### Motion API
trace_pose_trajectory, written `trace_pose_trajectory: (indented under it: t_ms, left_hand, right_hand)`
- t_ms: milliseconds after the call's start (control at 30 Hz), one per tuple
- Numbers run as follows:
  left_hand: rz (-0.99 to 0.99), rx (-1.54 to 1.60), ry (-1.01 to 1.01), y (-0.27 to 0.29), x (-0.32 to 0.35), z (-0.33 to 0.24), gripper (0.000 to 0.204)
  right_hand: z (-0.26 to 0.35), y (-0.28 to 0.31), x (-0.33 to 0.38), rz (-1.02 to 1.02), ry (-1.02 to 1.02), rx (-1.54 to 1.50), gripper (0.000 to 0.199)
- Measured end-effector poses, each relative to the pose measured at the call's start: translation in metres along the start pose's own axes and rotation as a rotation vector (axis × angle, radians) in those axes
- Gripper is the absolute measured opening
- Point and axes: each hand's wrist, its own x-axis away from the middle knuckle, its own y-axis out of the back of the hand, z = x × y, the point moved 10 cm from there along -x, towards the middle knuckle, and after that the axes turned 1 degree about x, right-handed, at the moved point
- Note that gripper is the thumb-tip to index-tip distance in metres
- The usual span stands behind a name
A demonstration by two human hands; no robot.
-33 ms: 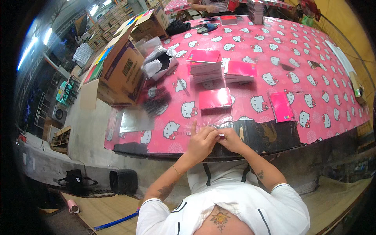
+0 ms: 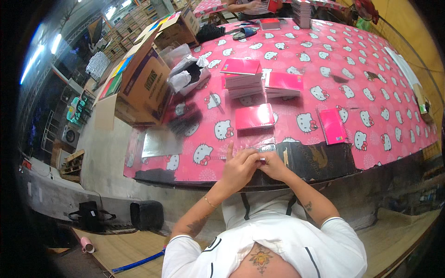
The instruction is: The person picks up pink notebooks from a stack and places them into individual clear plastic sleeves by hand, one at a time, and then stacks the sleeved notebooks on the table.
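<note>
Hands meet at the near edge of the tabletop (image 2: pixel 384 83), which wears a pink cloth printed with white cartoon cats. The left hand (image 2: pixel 238 167) has its grip pinched together on a small pale item (image 2: pixel 261 160) that is too small to name, with the index finger sticking up; the right hand (image 2: pixel 273 166) has its grip closed on the same item from the other side, so the two sets of fingertips touch. Directly beyond the grips, touching the knuckles, lies a clear plastic sleeve (image 2: pixel 255 143) on the cloth. Just past that sleeve sits a single pink notebook (image 2: pixel 254 116), shiny in its wrap. Farther out from the grips stand two stacks of pink notebooks: one taller stack (image 2: pixel 241 76) slightly to the left and a lower stack (image 2: pixel 283 84) beside it on the right. Off to the right of the grips, well apart, lies a pink spiral notebook (image 2: pixel 333 126). To the left of the grips a flat silvery sheet (image 2: pixel 160 143) lies near the table edge, and beyond it a bundle of black spiral bindings (image 2: pixel 183 121). Far to the left a large open cardboard box (image 2: pixel 141 88) stands on the tabletop, with crumpled white plastic wrapping (image 2: pixel 187 74) beside it. At the far end another person's forearms (image 2: pixel 245 6) rest near a tall stack of notebooks (image 2: pixel 301 13).
</note>
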Motion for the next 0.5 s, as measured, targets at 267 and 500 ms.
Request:
trace_pose_trajectory:
  t_ms: [267, 500]
  left_hand:
    - [-0.01, 0.004, 0.007, 0.007, -0.008, 0.002, 0.022]
    - [0.041, 0.0, 0.037, 0.001, -0.006, 0.005, 0.017]
  right_hand:
    - [0.009, 0.006, -0.002, -0.009, 0.0, 0.014, 0.03]
    - [0.058, 0.058, 0.013, -0.026, 0.024, 0.059, 0.029]
